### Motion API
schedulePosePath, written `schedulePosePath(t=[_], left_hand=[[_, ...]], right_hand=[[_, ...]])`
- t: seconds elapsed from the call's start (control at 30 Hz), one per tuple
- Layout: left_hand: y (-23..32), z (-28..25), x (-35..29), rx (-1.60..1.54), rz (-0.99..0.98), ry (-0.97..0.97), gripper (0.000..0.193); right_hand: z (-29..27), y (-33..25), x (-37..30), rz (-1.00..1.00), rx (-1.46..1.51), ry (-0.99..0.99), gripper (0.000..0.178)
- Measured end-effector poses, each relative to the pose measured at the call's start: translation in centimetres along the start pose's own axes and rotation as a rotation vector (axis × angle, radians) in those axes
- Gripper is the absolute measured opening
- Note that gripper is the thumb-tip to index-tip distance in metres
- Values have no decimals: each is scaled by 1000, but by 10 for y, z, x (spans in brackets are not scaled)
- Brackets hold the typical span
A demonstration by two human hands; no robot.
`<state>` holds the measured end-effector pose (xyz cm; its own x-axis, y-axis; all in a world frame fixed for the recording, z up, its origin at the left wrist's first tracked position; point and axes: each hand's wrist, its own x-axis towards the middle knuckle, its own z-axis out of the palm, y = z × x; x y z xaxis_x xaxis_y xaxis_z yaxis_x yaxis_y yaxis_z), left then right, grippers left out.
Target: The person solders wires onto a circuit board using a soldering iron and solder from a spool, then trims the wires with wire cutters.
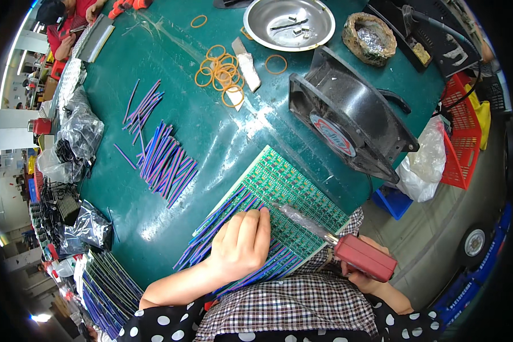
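A green circuit board panel (290, 182) lies at the table's near edge, with rows of short blue, purple and dark wires (225, 219) along its left and lower parts. Over these wires my left hand (242, 239) is closed, its fingertips pinching a wire at the board's middle. In my right hand (362, 281) is a red-handled soldering gun (363, 258). Its long, sleeved metal barrel points left across the board, and the tip is close to my left fingertips. The gun's body hides part of my right hand.
Loose wires (165, 165) lie in a pile at left. Orange rubber bands (222, 71), a steel bowl (290, 23) and a stone-like dish (369, 39) are farther back. A black fan (347, 114) stands right of the board. Wired boards (105, 290) are stacked at lower left.
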<state>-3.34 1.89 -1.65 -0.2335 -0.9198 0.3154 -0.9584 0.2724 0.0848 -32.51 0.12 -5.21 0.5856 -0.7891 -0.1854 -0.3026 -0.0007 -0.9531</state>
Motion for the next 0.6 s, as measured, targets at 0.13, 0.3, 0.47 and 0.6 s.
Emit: schedulePosePath(t=[0.13, 0.3, 0.47, 0.6], left_hand=[[2, 0, 0, 11, -5, -28, 27], [5, 1, -1, 26, -12, -40, 28], [6, -2, 2, 80, 18, -96, 25], [8, -4, 4, 136, 47, -130, 24]], right_hand=[[5, 0, 1, -108, -13, 64, 71], [6, 1, 8, -119, -34, 44, 65], [7, 2, 12, -279, -140, 74, 60], [7, -6, 6, -268, -223, 137, 65]])
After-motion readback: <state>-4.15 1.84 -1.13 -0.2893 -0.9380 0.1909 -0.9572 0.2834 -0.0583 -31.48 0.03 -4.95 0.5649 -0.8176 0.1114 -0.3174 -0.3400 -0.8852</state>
